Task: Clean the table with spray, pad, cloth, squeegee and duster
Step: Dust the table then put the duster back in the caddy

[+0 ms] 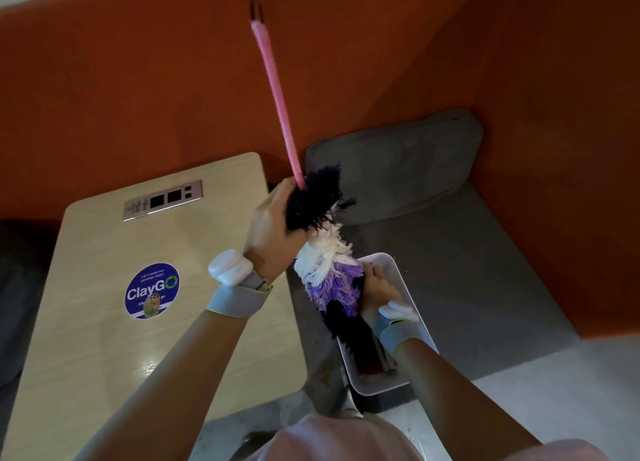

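A person's left hand clamps the duster at its dark head, off the table's right edge; the pink handle runs up and away toward the orange wall; the right hand reaches into a white tray on the grey bench, its grip hidden.

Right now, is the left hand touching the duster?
Touching. The head view shows the left hand wrapped around the duster at its dark upper fluff, where the pink handle enters.
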{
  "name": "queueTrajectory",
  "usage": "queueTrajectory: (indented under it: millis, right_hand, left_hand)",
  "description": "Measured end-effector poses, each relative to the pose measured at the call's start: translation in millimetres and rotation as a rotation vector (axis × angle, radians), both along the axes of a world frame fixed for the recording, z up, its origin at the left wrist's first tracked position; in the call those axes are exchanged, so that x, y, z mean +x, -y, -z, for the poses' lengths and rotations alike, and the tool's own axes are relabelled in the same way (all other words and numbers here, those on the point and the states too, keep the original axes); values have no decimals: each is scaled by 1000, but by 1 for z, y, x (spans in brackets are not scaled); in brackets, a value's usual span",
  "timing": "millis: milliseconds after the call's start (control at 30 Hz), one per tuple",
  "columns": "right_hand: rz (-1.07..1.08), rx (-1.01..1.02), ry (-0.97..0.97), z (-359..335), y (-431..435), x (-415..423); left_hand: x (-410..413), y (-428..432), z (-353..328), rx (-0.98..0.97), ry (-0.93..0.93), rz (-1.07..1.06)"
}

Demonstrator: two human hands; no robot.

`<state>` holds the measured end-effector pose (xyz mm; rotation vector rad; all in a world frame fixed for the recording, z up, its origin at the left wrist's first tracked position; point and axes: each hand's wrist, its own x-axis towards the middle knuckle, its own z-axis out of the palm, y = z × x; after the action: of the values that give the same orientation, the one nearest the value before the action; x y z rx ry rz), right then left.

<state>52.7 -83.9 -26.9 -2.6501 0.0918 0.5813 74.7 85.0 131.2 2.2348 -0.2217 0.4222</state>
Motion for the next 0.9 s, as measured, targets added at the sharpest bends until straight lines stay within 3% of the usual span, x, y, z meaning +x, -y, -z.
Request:
queueTrajectory:
  millis: [300, 500, 633, 767, 900]
  right_hand:
    - [81, 151, -9, 24, 21, 1]
    - [90, 90, 73, 7, 16, -9]
    - [191, 178, 69, 14, 12, -11]
    - [222, 148, 48, 16, 12, -12]
    - [214, 139, 35, 16, 11, -8]
  left_hand:
    - [7, 41, 32, 103, -57, 161]
    - [3, 49, 93, 224, -484, 89]
    - [2, 47, 120, 426, -748, 156]
    - [0, 50, 120, 469, -652, 90]
    - [1, 50, 111, 129, -451, 30]
